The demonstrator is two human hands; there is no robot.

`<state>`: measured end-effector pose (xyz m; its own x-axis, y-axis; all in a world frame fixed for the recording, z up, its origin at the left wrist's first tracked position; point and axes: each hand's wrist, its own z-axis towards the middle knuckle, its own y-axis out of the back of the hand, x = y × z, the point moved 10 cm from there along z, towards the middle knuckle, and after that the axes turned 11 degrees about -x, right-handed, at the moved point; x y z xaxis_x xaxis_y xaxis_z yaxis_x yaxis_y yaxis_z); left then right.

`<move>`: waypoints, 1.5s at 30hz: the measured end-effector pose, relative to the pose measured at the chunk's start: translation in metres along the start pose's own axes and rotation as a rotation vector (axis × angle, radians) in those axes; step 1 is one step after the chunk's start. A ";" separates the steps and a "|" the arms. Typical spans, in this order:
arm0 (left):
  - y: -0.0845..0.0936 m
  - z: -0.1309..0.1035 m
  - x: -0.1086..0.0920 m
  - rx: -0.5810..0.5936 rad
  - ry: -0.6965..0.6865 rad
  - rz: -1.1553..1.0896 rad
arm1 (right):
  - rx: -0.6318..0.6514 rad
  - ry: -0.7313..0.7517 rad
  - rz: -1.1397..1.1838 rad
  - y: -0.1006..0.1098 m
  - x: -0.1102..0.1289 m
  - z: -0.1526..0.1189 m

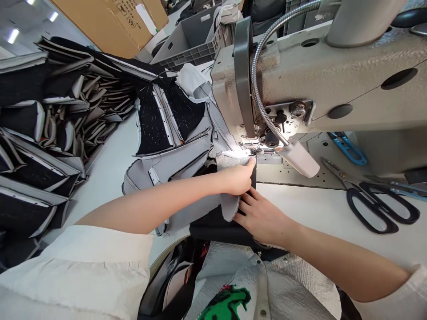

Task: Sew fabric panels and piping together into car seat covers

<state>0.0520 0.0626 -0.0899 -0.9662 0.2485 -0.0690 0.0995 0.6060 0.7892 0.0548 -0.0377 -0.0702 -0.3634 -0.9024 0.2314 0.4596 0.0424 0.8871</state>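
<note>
Worktable (108, 153): two hands (235, 180) (263, 217), gray fabric (230, 208)

Both arms bent, hands meeting close together. Left forearm (167, 200) bare, reaching across and ahead; wrist about straight. Left hand (236, 179) back upward, fingers mostly curled under, one digit (251, 164) pointing forward; thumb or index, I can't tell from here. Right forearm (336, 255) bare, angled inward from its own side. Right hand (263, 218) palm down, lying nearer the body than the left, fingers (246, 198) parted, foremost tips just beside the left. Right thumb hidden.
</note>
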 end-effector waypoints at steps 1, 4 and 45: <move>-0.001 0.002 0.000 0.015 -0.030 -0.048 | -0.005 -0.009 -0.004 0.001 0.000 0.000; 0.000 0.004 0.002 0.058 -0.086 -0.153 | -0.034 -0.018 -0.006 0.003 0.000 0.001; 0.013 -0.004 0.013 -0.354 -0.360 0.080 | -0.186 0.065 -0.288 0.021 0.000 -0.006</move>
<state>0.0401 0.0704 -0.0776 -0.8094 0.5660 -0.1565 0.0228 0.2966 0.9547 0.0690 -0.0393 -0.0542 -0.4497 -0.8919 -0.0487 0.4883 -0.2912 0.8227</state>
